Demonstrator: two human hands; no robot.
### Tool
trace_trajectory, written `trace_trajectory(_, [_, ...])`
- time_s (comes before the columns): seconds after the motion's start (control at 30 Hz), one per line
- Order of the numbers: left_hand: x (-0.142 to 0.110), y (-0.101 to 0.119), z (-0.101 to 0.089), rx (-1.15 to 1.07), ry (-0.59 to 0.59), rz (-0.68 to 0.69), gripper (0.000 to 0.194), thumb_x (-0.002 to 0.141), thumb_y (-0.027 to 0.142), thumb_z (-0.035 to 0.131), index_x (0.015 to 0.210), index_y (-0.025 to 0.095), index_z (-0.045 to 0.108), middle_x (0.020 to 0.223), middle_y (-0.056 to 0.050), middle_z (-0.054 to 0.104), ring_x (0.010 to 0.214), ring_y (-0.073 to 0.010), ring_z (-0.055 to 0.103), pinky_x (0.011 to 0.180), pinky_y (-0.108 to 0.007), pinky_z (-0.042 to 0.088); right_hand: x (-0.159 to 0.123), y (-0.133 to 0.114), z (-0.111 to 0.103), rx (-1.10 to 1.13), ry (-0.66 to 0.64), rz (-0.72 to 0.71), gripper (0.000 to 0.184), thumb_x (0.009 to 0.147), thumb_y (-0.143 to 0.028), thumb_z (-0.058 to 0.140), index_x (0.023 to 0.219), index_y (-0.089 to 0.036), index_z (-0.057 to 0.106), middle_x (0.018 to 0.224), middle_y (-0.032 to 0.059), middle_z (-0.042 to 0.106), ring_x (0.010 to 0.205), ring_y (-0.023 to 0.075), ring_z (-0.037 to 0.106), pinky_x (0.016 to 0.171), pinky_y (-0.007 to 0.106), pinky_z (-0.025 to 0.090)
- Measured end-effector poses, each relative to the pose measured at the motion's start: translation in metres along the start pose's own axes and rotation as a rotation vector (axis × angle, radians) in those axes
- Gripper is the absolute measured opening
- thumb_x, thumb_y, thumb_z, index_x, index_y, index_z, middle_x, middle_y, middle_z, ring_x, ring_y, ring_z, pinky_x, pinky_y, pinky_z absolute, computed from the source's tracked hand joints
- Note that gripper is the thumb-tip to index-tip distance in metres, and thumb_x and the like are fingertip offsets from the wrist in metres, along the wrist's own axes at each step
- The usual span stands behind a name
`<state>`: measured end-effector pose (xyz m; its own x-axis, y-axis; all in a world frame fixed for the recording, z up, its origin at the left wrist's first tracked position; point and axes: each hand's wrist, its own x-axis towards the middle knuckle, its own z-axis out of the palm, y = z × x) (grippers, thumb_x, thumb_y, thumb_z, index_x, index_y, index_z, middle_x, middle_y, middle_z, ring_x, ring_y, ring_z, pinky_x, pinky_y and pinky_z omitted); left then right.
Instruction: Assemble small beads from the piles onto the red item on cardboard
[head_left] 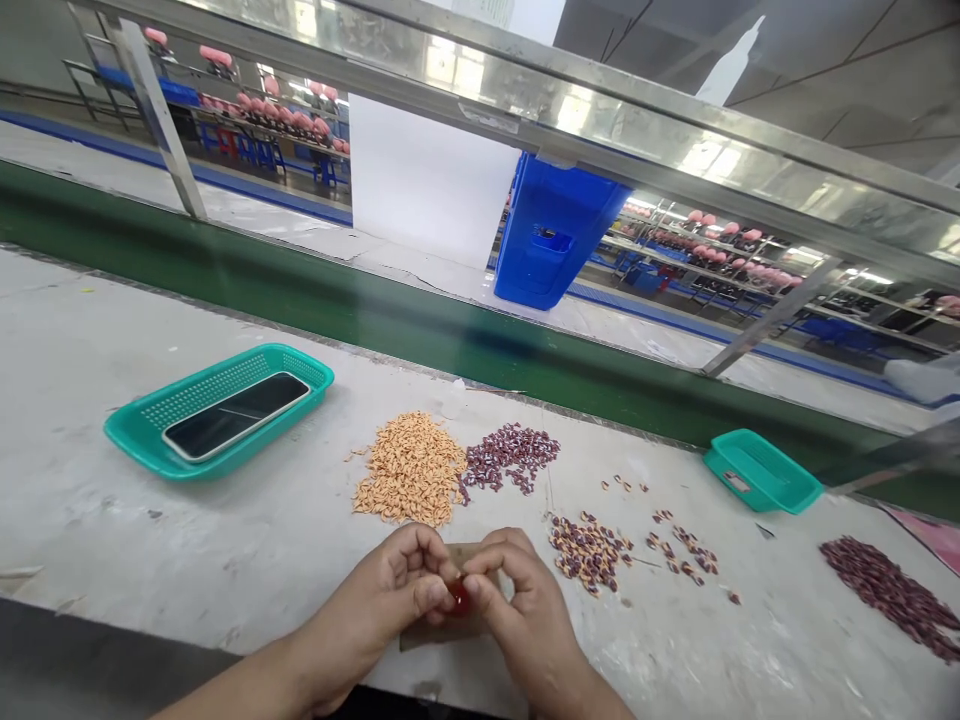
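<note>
My left hand [397, 590] and my right hand [517, 600] meet at the near edge of the table, fingers curled. Together they pinch a small red bead-like piece [459, 598] between thumbs and fingertips. Under them lies a brown card [450, 630]. Just beyond my hands sits a pile of tan beads [411, 468], with a pile of dark purple beads [511, 455] touching its right side. A mixed scatter of purple and tan beads [589, 550] lies to the right of my right hand.
A teal basket [142, 425] holding a dark phone [234, 414] stands at the left. A smaller teal basket [761, 470] and another purple bead pile [892, 590] are at the right. A green conveyor belt [300, 290] runs behind the table, with a blue crate [551, 235] beyond.
</note>
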<state>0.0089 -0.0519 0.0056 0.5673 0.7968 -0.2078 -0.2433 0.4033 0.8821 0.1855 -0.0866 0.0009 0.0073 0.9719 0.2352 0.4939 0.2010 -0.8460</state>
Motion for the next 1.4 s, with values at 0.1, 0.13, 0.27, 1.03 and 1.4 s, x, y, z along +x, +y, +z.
trace_trajectory(0.1, [0.000, 0.004, -0.008, 0.091, 0.024, -0.011, 0.028, 0.075, 0.042, 0.070, 0.088, 0.020, 0.059, 0.078, 0.000, 0.064, 0.069, -0.0149, 0.054, 0.068, -0.027, 0.041, 0.003, 0.025, -0.034, -0.415, 0.043, 0.037, 0.014, 0.084, -0.023, 0.055, 0.074, -0.022, 0.064, 0.079, 0.0031, 0.066, 0.083, 0.0202, 0.058, 0.079, 0.034, 0.042])
trace_trajectory(0.13, [0.000, 0.005, -0.012, 0.103, 0.043, -0.014, 0.026, 0.077, 0.043, 0.067, 0.087, 0.020, 0.059, 0.078, -0.001, 0.064, 0.070, -0.0153, 0.053, 0.069, -0.028, 0.041, 0.004, 0.034, -0.046, -0.581, 0.035, 0.073, 0.014, 0.085, -0.022, 0.054, 0.076, -0.022, 0.064, 0.080, 0.0029, 0.067, 0.084, 0.0205, 0.058, 0.079, 0.035, 0.041])
trace_trajectory(0.27, [0.000, 0.010, -0.023, 0.087, 0.130, 0.009, 0.023, 0.079, 0.042, 0.064, 0.080, 0.020, 0.060, 0.076, 0.001, 0.060, 0.070, -0.0156, 0.051, 0.068, -0.028, 0.041, 0.011, 0.055, -0.082, -0.771, 0.020, 0.150, 0.015, 0.083, -0.016, 0.052, 0.076, -0.021, 0.064, 0.078, 0.0046, 0.068, 0.084, 0.0249, 0.057, 0.079, 0.039, 0.037])
trace_trajectory(1.03, [0.007, 0.060, -0.098, 1.193, 0.253, 0.149, 0.015, 0.080, 0.026, 0.048, 0.077, 0.022, 0.063, 0.081, -0.002, 0.065, 0.078, -0.0208, 0.059, 0.070, -0.030, 0.044, 0.082, 0.062, -0.060, -1.031, -0.171, 0.015, 0.022, 0.083, -0.013, 0.046, 0.072, -0.017, 0.065, 0.082, 0.0094, 0.068, 0.087, 0.0259, 0.056, 0.079, 0.038, 0.030])
trace_trajectory(1.4, [0.016, 0.049, -0.079, 1.601, 0.178, 0.102, 0.024, 0.083, 0.020, 0.039, 0.071, 0.020, 0.059, 0.077, -0.005, 0.063, 0.075, -0.0234, 0.060, 0.065, -0.032, 0.040, 0.051, 0.032, -0.050, -0.669, -0.100, -0.040, 0.021, 0.083, -0.012, 0.042, 0.087, -0.020, 0.062, 0.084, 0.0044, 0.066, 0.082, 0.0186, 0.059, 0.073, 0.028, 0.044])
